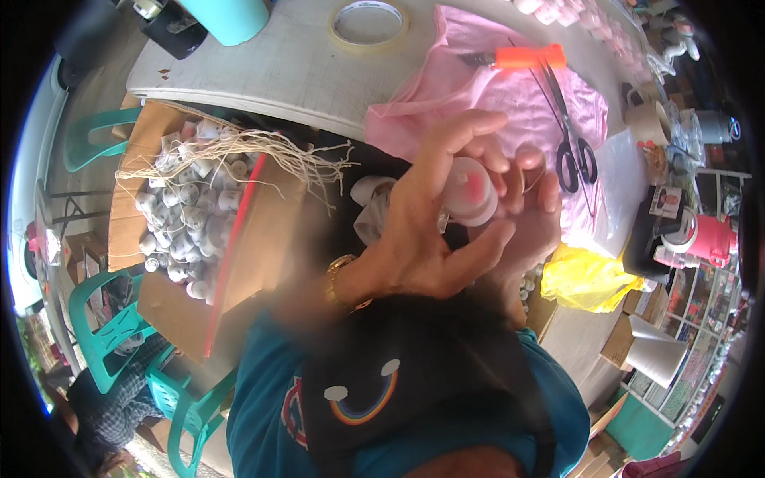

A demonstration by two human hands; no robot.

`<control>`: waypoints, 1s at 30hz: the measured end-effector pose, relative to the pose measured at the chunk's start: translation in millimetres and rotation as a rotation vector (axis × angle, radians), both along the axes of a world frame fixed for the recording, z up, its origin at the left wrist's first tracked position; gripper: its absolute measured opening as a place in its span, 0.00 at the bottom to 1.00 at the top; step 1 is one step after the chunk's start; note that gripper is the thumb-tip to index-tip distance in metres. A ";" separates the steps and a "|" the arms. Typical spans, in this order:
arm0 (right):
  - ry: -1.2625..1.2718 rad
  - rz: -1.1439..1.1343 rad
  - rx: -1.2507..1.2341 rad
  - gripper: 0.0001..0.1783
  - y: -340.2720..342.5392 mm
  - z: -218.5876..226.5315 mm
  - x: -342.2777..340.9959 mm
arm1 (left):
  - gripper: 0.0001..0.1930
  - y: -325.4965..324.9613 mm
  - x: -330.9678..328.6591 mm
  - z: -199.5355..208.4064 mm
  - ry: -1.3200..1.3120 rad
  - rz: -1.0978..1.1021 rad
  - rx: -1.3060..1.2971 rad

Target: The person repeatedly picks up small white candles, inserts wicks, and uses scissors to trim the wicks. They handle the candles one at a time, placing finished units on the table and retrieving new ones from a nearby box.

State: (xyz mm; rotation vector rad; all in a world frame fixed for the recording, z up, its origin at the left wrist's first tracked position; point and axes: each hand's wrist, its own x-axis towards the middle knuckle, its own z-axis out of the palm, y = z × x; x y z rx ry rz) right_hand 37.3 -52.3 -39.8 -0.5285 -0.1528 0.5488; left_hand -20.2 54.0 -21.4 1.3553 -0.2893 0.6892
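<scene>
Both hands are working close up: the left hand (434,219) is curling around a small white bottle (470,191), fingers gripping its side, while the right hand (530,211) is cupping it from behind. Scissors (570,131) are lying just right, on pink cloth (478,88).

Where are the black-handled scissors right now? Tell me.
In the head view the scissors lie on the pink cloth on the table, upper right, just below the orange-handled tool and right of the person's hands.
</scene>
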 end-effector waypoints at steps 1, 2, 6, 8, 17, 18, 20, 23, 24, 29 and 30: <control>0.022 0.032 0.005 0.23 -3.7 1.1 0.3 | 0.32 -0.1 -4.3 -1.3 0.063 -0.024 -0.004; -0.020 0.080 0.062 0.23 -4.8 -0.1 4.5 | 0.33 -0.4 -7.3 -2.6 0.116 -0.026 -0.002; -0.229 0.194 0.035 0.22 -16.7 -5.8 8.2 | 0.29 13.0 -25.4 -4.7 0.362 0.105 0.390; -0.277 0.194 0.008 0.22 -22.3 -8.8 2.9 | 0.26 17.8 -30.4 -3.1 0.420 0.111 0.565; -0.262 0.511 -0.158 0.21 -56.3 7.6 -15.2 | 0.14 37.6 -46.5 20.9 0.796 -0.575 0.386; -0.309 0.564 -0.060 0.21 -57.9 10.0 -13.9 | 0.12 39.7 -46.7 20.3 0.791 -0.687 0.311; -0.135 0.566 0.080 0.21 -53.8 10.5 -11.0 | 0.08 40.3 -42.9 14.0 0.766 -0.893 0.123; 0.013 0.589 0.233 0.19 -42.2 8.4 -4.7 | 0.10 35.1 -26.0 -4.4 0.503 -1.157 -0.158; 0.016 0.633 0.256 0.19 -37.9 7.4 -2.1 | 0.14 30.1 -21.8 -11.7 0.430 -1.238 -0.259; 0.096 0.635 0.411 0.19 -24.5 5.7 8.4 | 0.34 20.0 -27.7 -31.4 0.295 -1.374 -0.895; 0.113 0.630 0.413 0.18 -23.9 5.6 7.3 | 0.38 22.8 -30.8 -33.0 0.310 -1.348 -0.860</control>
